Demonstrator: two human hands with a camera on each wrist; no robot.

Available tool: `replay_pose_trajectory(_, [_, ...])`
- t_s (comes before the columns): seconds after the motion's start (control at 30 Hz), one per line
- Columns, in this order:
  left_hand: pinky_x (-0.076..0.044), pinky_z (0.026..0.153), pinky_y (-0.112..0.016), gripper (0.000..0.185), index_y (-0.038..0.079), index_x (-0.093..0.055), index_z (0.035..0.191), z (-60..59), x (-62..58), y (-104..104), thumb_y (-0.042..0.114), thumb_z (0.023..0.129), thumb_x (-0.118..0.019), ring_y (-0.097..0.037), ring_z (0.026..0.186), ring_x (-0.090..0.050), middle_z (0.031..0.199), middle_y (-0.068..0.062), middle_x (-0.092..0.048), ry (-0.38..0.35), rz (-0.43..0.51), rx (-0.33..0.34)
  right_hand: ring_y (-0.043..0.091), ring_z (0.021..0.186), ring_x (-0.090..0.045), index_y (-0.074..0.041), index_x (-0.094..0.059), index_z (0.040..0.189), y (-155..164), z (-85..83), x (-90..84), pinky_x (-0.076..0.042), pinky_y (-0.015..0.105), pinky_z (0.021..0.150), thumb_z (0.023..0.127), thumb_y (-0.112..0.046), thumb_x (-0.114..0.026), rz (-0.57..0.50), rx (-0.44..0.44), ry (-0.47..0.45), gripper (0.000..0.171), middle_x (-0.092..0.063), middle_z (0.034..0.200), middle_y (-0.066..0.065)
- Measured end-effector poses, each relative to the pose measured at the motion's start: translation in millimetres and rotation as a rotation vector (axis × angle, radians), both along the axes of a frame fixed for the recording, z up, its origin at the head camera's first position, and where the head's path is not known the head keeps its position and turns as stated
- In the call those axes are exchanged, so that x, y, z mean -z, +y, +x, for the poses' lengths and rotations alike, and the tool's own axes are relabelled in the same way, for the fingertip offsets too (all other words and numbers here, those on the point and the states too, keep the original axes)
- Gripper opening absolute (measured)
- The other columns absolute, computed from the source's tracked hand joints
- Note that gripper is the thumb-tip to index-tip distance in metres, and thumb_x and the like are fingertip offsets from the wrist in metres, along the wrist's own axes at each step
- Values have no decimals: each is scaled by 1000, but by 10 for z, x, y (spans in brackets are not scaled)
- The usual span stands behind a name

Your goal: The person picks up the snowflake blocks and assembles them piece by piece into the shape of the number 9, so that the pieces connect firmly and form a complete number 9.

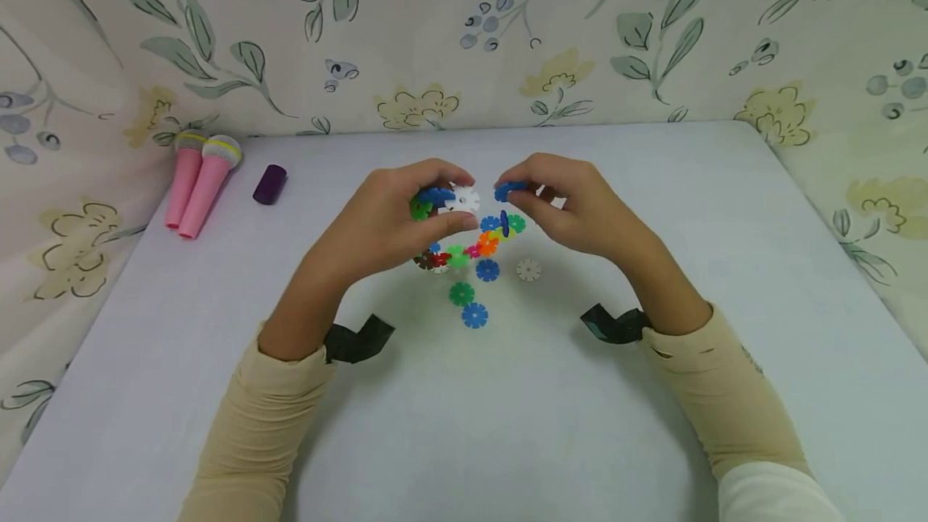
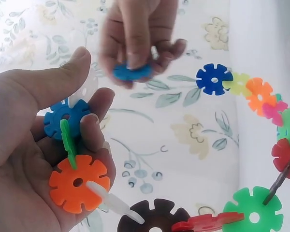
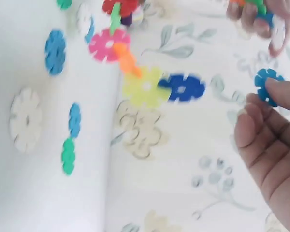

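The person's left hand (image 1: 384,216) has curled fingers and grasps one end of a long chain of multicoloured notched plastic discs (image 1: 487,244); a notched white plastic disc (image 1: 464,200) is at this end. The right hand (image 1: 573,200) pinches a small round blue plastic disc (image 1: 511,190) between thumb and fingers, near the white one but apart from it. The chain curves over the white table (image 1: 507,425), and its other end is a dark blue disc (image 2: 214,79). Between the forearms, a green disc (image 1: 461,293) lies on the table, just beside a lighter blue disc (image 1: 474,315). By the table's far left corner lie two pink microphones (image 1: 205,192) with yellow rings, and near them is a dark purple cylinder (image 1: 271,185).
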State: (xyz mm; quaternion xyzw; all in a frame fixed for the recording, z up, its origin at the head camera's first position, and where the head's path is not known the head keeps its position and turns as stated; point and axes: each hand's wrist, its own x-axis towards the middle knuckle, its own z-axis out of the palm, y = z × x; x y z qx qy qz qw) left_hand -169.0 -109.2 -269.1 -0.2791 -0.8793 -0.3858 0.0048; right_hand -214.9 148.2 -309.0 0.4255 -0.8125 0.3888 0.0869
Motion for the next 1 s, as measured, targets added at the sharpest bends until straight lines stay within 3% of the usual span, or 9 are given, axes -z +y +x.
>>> replay_pose_trajectory(0.17, [-54,77,-30,43,8,-66,127,12,-7,4,27,90,-78,-12,93,-63,113,-1,-69,-6,14,10,10,81,-64,2,-64,122,-106,176,-95,-55,25,75,88,9,-71,-40,-32,104,35,-70,97,4])
replay_pose_trajectory(0.47, [-53,79,-30,39,8,-67,125,-5,32,2,23,91,-77,-12,93,-63,115,-1,-69,-16,61,64,11,79,-64,4,-58,110,-169,305,-137,-55,24,73,82,12,-75,-75,-16,156,34,-68,97,8])
replay_pose_trajectory(0.6, [-50,68,-31,36,4,-69,122,-18,61,3,17,90,-78,-16,78,-60,102,-2,-70,-2,136,81,13,74,-65,6,-56,109,-210,320,-115,-55,22,70,83,13,-74,-154,-22,132,32,-69,93,10])
replay_pose_trajectory(0.73, [-47,61,-31,35,4,-70,120,-28,81,16,15,89,-79,-19,72,-56,94,-2,-70,-33,195,57,15,68,-67,9,-55,106,-271,330,-68,-56,24,66,83,16,-71,-265,-37,93,29,-69,89,15])
replay_pose_trajectory(1.0, [-47,60,-32,34,8,-70,122,-73,62,-17,19,91,-77,-23,71,-53,82,-7,-63,-122,189,12,18,67,-69,9,-53,105,-338,326,-24,-58,28,63,83,17,-71,-355,-63,46,31,-71,87,14])
